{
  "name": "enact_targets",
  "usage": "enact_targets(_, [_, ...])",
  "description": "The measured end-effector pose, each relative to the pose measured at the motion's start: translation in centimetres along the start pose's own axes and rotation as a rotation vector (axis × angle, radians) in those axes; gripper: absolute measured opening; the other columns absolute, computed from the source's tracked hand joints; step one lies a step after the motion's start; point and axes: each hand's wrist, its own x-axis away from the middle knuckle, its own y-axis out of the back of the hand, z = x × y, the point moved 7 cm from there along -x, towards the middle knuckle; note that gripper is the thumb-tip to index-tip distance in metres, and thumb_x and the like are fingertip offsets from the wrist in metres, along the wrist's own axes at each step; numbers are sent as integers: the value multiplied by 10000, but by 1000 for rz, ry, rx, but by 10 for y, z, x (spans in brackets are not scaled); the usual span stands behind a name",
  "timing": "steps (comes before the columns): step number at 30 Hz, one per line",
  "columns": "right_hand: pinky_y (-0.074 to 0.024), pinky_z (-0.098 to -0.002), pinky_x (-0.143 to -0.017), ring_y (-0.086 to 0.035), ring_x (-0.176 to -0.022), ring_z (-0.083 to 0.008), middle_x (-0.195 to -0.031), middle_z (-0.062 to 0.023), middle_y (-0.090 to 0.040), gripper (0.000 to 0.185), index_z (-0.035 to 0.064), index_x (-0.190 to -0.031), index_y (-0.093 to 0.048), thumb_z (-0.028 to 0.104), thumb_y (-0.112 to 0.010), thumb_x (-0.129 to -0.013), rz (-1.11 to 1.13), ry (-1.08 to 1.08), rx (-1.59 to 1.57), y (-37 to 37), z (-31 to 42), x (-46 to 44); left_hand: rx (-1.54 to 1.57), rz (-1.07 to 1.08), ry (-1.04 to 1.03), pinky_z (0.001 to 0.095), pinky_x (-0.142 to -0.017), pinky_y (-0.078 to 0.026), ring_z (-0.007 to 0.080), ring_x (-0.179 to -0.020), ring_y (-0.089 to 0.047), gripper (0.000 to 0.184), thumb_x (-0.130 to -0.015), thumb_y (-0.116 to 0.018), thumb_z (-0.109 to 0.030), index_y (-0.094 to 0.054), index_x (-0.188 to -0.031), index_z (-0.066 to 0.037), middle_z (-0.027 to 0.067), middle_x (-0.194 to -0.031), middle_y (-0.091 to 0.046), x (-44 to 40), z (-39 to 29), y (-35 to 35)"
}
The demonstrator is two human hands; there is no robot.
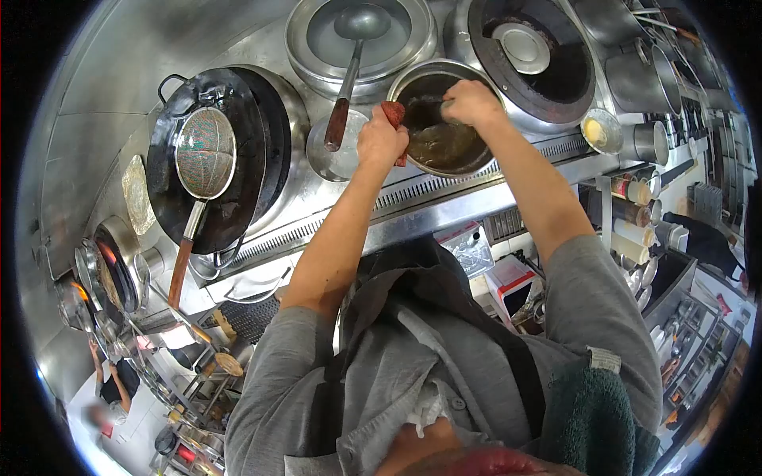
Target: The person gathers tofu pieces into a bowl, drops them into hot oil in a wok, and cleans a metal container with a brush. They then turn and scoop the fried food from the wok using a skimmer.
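Note:
My left hand (382, 141) is closed around a dark red cloth (394, 116) at the left rim of a metal pot (486, 163). Brownish liquid (444, 148) lies in the pot. Over the pot's upper right part is my right hand (470, 103), its fingers curled together; what they hold, if anything, is too small to make out. Left of my left hand a ladle (336, 125) with a wooden handle rests across a basin of cloudy water (321, 40), its handle end over a shallow metal bowl (321, 159).
A black wok (167, 190) with a mesh strainer (205, 151) stands at the left. Another wok (571, 75) holding a round metal lid is at upper right. A small bowl (602, 131) with something yellow stands at the right. Another person (119, 389) is at lower left.

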Motion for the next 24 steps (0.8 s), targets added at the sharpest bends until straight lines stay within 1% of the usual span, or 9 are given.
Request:
enact_targets(3, [-483, -377, -875, -629, -914, -329, -943, -177, -660, 335, 98, -959, -706, 215, -616, -659, 129, 28, -38, 0, 35, 26, 7, -16, -10, 448, -844, -482, 395, -944, -607, 451, -747, -626, -237, -443, -1082, 4, 251, -963, -626, 0, -5, 4])
enact_targets(5, [-497, -398, -843, -631, -895, -341, -896, -186, -659, 272, 73, -905, -704, 129, -602, -660, 201, 137, 30, -7, 35, 46, -26, -20, 16, 445, -850, -479, 385, -947, -609, 444, -746, -621, -215, -442, -1086, 7, 242, -973, -629, 3, -7, 4])
enact_targets(9, [-508, -406, -820, -640, -869, -338, -883, -192, -660, 242, 60, -877, -703, 112, -608, -661, 207, 234, 98, -9, 41, 63, -18, -38, 18, 443, -852, -478, 378, -948, -611, 432, -746, -617, -198, -442, -1082, 8, 238, -979, -630, 6, -12, 7])
enact_targets(11, [-520, -410, -794, -648, -850, -335, -885, -199, -661, 197, 46, -840, -698, 97, -620, -667, 98, 265, 224, -3, 52, 44, -19, -28, 9, 445, -848, -479, 381, -950, -610, 432, -748, -617, -198, -440, -1085, 6, 237, -978, -631, 5, -12, 7])
enact_targets(13, [-528, -402, -779, -650, -872, -326, -909, -190, -663, 169, 27, -831, -692, 82, -610, -694, 5, 224, 292, 12, 53, 21, -28, -29, 8, 445, -846, -480, 384, -946, -611, 431, -748, -618, -201, -442, -1084, 6, 238, -974, -630, 5, -14, 10])
enact_targets(17, [-519, -388, -810, -641, -927, -302, -989, -159, -659, 204, 25, -897, -693, 82, -579, -738, 110, 111, 390, 36, 36, 13, 1, -81, -5, 446, -837, -485, 392, -931, -613, 428, -745, -624, -197, -449, -1078, 7, 246, -957, -629, 5, -11, 8])
enact_targets(21, [-514, -378, -826, -638, -931, -310, -984, -179, -657, 236, 17, -908, -691, 85, -617, -695, 272, 21, 391, 17, 9, 51, 22, -138, -4, 445, -832, -489, 394, -921, -615, 426, -740, -629, -187, -452, -1073, 10, 250, -946, -628, 7, -12, 3])
enact_targets(23, [-513, -379, -829, -640, -916, -318, -945, -195, -660, 254, 2, -884, -691, 86, -641, -649, 325, 68, 289, 10, 29, 74, 54, -68, 23, 450, -859, -465, 405, -943, -600, 458, -732, -628, -194, -460, -1108, 4, 258, -969, -622, 9, -12, -1])
enact_targets(24, [-511, -387, -834, -641, -905, -322, -919, -199, -661, 250, 7, -865, -695, 95, -633, -639, 351, 169, 266, -12, 31, 68, 52, -75, 18, 450, -859, -465, 405, -943, -600, 458, -732, -628, -194, -460, -1108, 4, 258, -969, -622, 11, -14, 1])
